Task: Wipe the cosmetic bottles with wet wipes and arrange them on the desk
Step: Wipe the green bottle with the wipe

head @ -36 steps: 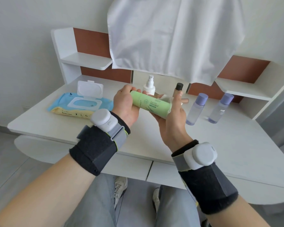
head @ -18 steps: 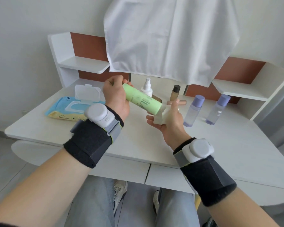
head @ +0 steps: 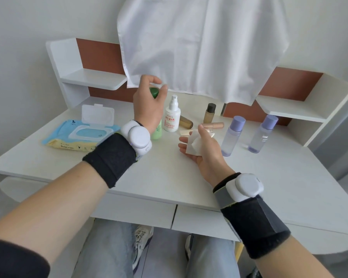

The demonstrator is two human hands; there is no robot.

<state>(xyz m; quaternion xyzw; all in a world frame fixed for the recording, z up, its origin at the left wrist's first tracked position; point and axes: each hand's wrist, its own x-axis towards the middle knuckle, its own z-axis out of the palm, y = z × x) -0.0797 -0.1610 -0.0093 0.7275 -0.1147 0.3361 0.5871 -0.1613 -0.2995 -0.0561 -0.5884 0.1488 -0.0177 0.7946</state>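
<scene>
nearest the camera, knees in pale jeans and a grey shoe show below the white desk. both forearms extend forward over its front edge, each wearing a black wrist wrap with a white rounded device.

right hand: low over the desk top, palm turned up and to the left, fingers loosely extended. the thumb lies across a folded white wet wipe, pinning it to the palm.

left hand: farther out, wrist bent down, back of the hand toward the camera. fingers and thumb curl round the dark green cap of the green bottle, grasping it at the top. the bottle stands upright on the desk, its pale body largely hidden behind the wrist, just left of a white pump bottle.

left of the wrist lies a blue pack of wet wipes, lid flipped open. beyond the right hand, a beige tube and a brown bottle lie on their sides; a tan bottle with a black cap stands upright. to the right stand two clear bottles with lilac caps, apart from each other.

at the back, a white cloth hangs over the middle of the desk, with a white shelf on the left and on the right.
</scene>
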